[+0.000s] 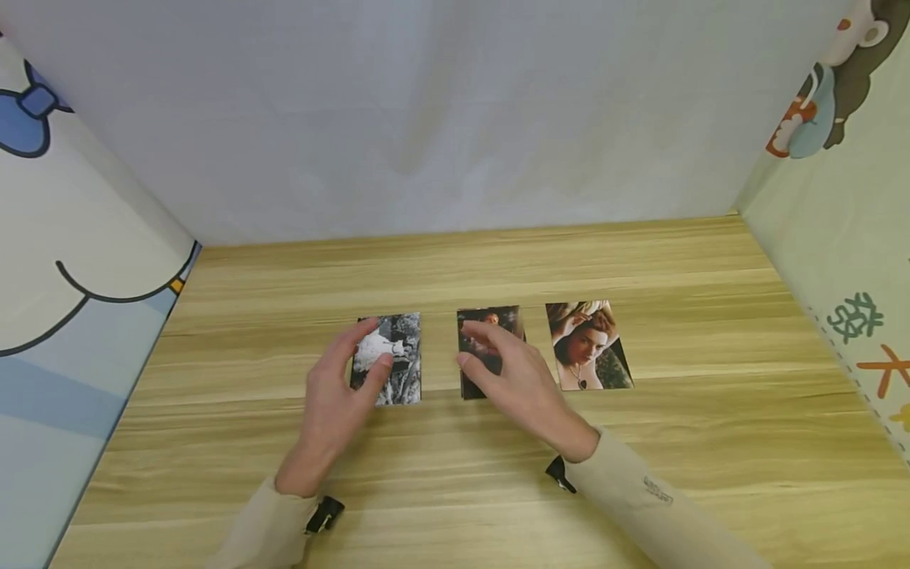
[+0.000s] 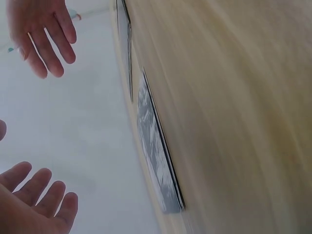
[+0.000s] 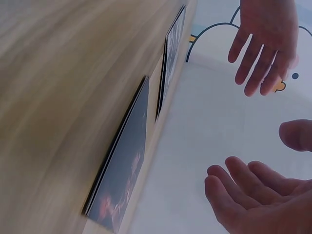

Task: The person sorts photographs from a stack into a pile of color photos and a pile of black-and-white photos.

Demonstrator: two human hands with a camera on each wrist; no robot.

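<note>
Bright, even, soft light w/ faint shadows; head view sharp, both wrist views motion-blurred.

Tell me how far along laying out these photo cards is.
Three lie in a row: the black-and-white photo, a dark stack and the colour portrait. The left hand and right hand hover open, holding nothing. The stack probably remains to be dealt.

A makeshift recording booth, likely set up in a home: a pale wooden desk (image 1: pixel 455 261) is boxed in by a plain white sheet (image 1: pixel 426 111) beyond the hands and cartoon-printed cloth panels (image 1: pixel 64 237) to either side of them.
</note>
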